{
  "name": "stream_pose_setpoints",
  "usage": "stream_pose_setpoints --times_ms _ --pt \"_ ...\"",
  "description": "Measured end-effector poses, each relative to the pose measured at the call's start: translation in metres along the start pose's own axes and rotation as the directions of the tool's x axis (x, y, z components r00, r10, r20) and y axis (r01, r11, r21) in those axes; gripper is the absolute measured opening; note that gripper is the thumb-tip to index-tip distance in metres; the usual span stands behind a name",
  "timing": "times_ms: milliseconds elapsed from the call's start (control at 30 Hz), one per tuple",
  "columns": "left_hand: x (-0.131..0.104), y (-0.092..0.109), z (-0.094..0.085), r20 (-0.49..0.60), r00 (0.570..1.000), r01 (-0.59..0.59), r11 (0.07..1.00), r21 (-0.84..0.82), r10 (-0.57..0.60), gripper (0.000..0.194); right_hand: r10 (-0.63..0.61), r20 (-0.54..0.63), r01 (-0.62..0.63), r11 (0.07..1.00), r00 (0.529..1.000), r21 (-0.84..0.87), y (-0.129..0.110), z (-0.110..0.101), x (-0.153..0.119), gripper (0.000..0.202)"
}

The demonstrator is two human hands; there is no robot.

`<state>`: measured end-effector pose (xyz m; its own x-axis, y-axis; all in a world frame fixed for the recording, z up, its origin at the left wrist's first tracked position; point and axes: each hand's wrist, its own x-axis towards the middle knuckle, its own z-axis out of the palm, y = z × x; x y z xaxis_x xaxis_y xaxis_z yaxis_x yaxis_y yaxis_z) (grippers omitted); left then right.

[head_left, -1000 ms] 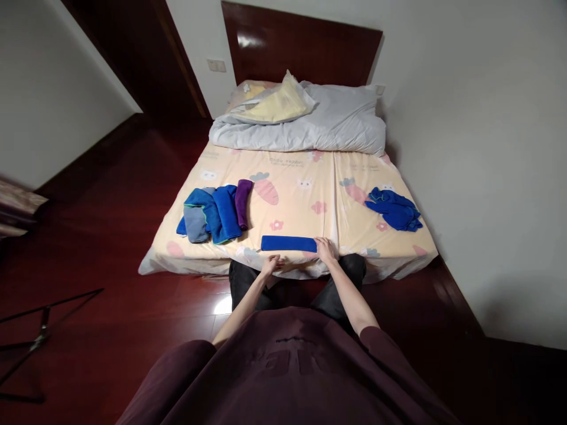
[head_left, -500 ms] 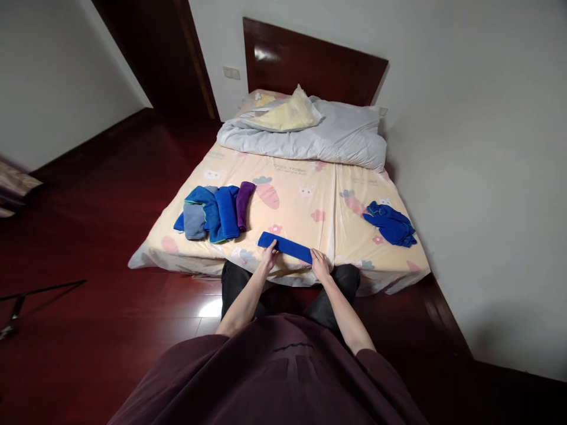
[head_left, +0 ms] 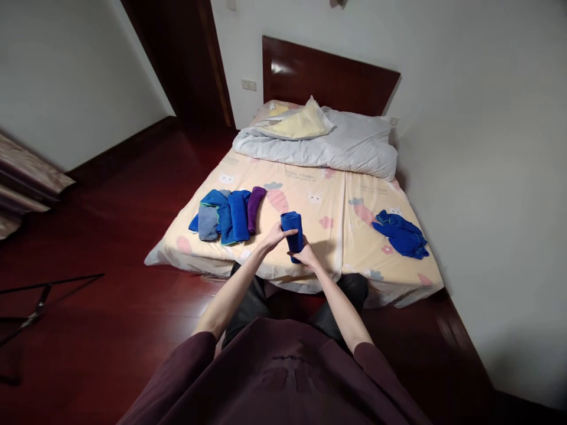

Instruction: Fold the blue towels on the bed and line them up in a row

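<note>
Above the front part of the bed, a folded blue cloth is held upright between both hands. My left hand grips its left side near the upper part, thumb across the front. Lower down, my right hand is closed on its right side. To the left, several folded cloths lie side by side: a grey one, blue ones and a purple one. A crumpled blue pile rests on the right side of the bed.
The bed has a patterned sheet. A grey quilt and a pale yellow pillow lie by the dark headboard. A wall runs along the right. A thin black stand is on the floor at left.
The blue cloth has turned from lying lengthwise to standing upright, lifted off the sheet. Both hands have come closer together around it. The view has shifted slightly left and up.
</note>
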<state>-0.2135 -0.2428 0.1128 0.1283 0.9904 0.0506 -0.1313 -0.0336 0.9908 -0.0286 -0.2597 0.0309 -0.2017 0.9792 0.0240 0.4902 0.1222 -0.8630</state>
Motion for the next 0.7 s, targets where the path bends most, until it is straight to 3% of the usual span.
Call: stream_pose_setpoints --times_ms 167,267,433,600,700 --pt "0.011 0.05 -0.032 0.058 0.994 -0.109 0.957 0.269 0.097 0.047 0.139 -0.004 -0.136 0.974 0.99 0.178 -0.052 0.036 0.048 0.051" --pt "0.019 0.06 -0.058 0.031 0.991 -0.132 0.927 0.351 0.129 0.05 0.055 -0.024 -0.047 0.967 0.998 0.249 -0.075 0.047 0.065 0.048" --pt "0.031 0.046 -0.093 -0.055 0.992 -0.078 0.897 0.435 0.113 0.054 -0.072 -0.056 0.085 0.955 0.996 0.284 -0.095 0.065 0.083 0.052" --pt "0.027 0.026 -0.109 -0.081 0.993 -0.049 0.92 0.389 0.087 0.051 -0.067 0.017 0.063 0.978 0.998 0.198 -0.096 0.075 0.097 0.053" --pt "0.023 0.016 -0.116 -0.117 0.992 -0.016 0.946 0.325 0.057 0.05 0.0 0.044 -0.004 0.997 0.999 0.08 -0.093 0.078 0.099 0.051"
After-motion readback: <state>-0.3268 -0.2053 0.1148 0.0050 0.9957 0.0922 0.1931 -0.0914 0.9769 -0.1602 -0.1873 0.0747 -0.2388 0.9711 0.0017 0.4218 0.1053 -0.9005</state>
